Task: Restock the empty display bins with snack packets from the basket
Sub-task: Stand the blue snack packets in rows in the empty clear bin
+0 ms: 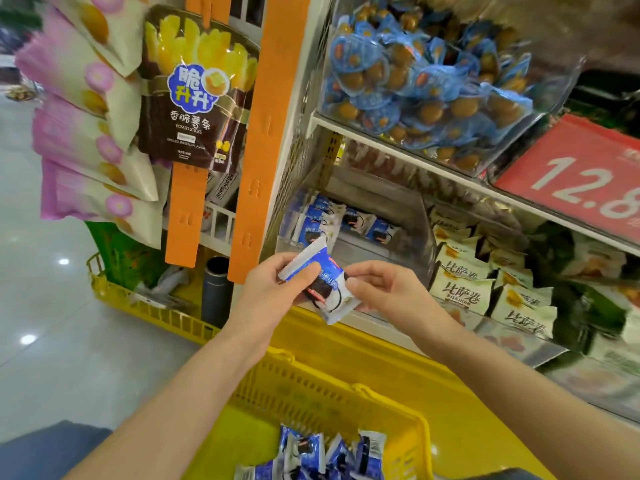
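While left hand [273, 284] and right hand [389, 289] pinch the snack packet [320, 277] by its edges:
display bin [379, 252] behind, front right bare; basket [311, 377] below.

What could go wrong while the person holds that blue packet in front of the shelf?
The packet, gripped between the left hand and right hand, might slip and fall past the basket onto the floor. The partly filled bin sits right beside cream packets, so it could land among them instead.

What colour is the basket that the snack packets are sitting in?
Yellow. The basket shows in the head view, with blue-and-white snack packets inside.
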`<state>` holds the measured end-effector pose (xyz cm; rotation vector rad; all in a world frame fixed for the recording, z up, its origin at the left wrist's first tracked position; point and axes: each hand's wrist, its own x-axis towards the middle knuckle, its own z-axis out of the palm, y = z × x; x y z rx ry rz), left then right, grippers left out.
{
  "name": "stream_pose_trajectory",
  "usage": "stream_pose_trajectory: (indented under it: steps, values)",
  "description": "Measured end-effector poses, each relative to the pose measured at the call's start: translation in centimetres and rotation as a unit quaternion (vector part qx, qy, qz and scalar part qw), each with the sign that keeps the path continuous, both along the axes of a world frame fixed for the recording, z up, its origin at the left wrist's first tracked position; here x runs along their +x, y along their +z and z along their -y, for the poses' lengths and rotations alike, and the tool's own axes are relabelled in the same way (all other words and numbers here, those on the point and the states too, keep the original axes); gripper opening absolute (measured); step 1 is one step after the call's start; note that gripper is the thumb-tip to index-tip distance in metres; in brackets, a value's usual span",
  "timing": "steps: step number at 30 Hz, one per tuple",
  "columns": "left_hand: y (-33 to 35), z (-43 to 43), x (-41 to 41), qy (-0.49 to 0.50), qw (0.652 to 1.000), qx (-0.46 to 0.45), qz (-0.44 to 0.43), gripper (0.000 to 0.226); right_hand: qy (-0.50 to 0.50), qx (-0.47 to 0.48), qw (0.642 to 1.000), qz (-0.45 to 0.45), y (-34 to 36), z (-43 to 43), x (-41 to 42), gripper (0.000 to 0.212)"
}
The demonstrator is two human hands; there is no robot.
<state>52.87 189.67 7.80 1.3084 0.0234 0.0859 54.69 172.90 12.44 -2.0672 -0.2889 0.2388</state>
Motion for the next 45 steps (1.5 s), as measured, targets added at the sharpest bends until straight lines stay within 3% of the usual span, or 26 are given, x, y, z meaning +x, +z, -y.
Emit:
stream_pose_trajectory:
  steps: [6, 12, 16, 18, 20, 27, 36, 41, 45]
  values:
    - [0.2, 1.6, 1.7, 0.067, 0.994, 0.081, 0.016, 0.01, 0.013, -0.051, 0.999, 0.002, -0.2, 0.1, 1.1, 0.015]
    - [0.9, 1.0, 6.1, 0.139, 0.959, 0.192, 0.153, 0.014, -0.051, -0.03, 0.996, 0.06, 1.5, 1.8, 5.9, 0.021]
    - [-0.2, -0.3, 9.0, 0.12, 0.868, 0.438, 0.203, 0.019, -0.133, -0.058, 0.982, 0.124, 1.8, 2.9, 11.5, 0.029]
    - [-1.3, -0.7, 9.6, 0.083, 0.804, 0.55, 0.208, 0.024, -0.13, -0.127, 0.971, 0.156, 1.2, 2.6, 14.0, 0.03]
    - [-2.2, -0.6, 9.7, 0.069, 0.758, 0.606, 0.229, 0.033, -0.09, -0.193, 0.959, 0.189, 0.2, 1.5, 16.2, 0.03]
    - [-3.4, -0.7, 10.2, 0.102, 0.739, 0.603, 0.283, 0.041, 0.062, -0.357, 0.92, 0.152, -4.5, -2.8, 21.5, 0.043]
    - [-4.0, -0.8, 10.5, 0.097, 0.746, 0.592, 0.288, 0.036, 0.06, -0.34, 0.93, 0.123, -6.9, -3.3, 23.4, 0.044]
    - [-3.5, -0.6, 10.1, 0.092, 0.731, 0.626, 0.254, 0.04, 0.059, -0.343, 0.93, 0.116, -6.4, -3.3, 22.5, 0.043]
    - [-3.2, -0.1, 9.6, 0.108, 0.732, 0.634, 0.226, 0.039, 0.024, -0.308, 0.933, 0.185, -4.5, -2.6, 18.8, 0.036]
